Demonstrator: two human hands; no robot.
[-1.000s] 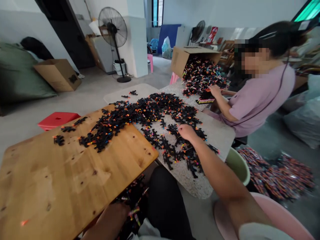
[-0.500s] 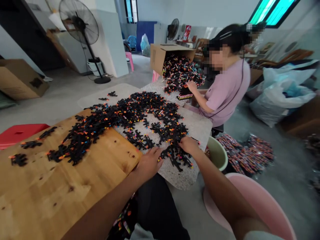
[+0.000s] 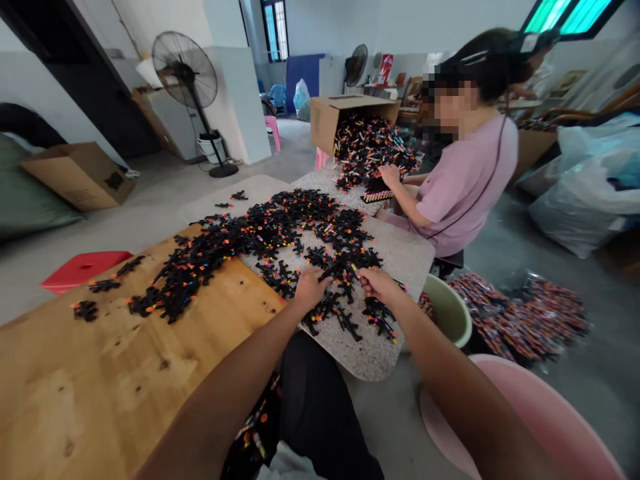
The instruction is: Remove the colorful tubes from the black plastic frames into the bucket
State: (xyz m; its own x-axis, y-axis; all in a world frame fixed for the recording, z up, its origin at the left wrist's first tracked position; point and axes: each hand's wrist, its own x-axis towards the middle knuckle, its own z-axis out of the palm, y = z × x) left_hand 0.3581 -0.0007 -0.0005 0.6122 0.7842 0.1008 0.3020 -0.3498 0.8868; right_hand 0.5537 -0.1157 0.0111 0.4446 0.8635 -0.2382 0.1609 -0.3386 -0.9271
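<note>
My left hand (image 3: 310,288) is closed on a small black toy gun (image 3: 332,270), raised a little above the speckled tabletop (image 3: 373,360). Facing it, my right hand (image 3: 377,285) pinches a small stick-like piece (image 3: 355,268) with a pale yellowish tip, its kind too small to tell. The two held things are close together; whether they touch I cannot make out. Around and beneath both hands lie loose black toy guns with orange, yellow and blue bits. A big heap of the same toy guns (image 3: 270,223) spreads from the speckled top onto the wooden board (image 3: 215,313).
A co-worker (image 3: 465,180) sits across at the right, beside a tipped cardboard box (image 3: 325,123) spilling small coloured pieces. A green tub (image 3: 463,310), a pink basin (image 3: 505,373) and bagged pieces (image 3: 530,310) stand on the floor at right. A red stool (image 3: 85,267) is at left.
My left hand has come up from the table's near edge with a toy gun in it. My right hand has lifted off the pile holding a small piece. The view has swung slightly left.
</note>
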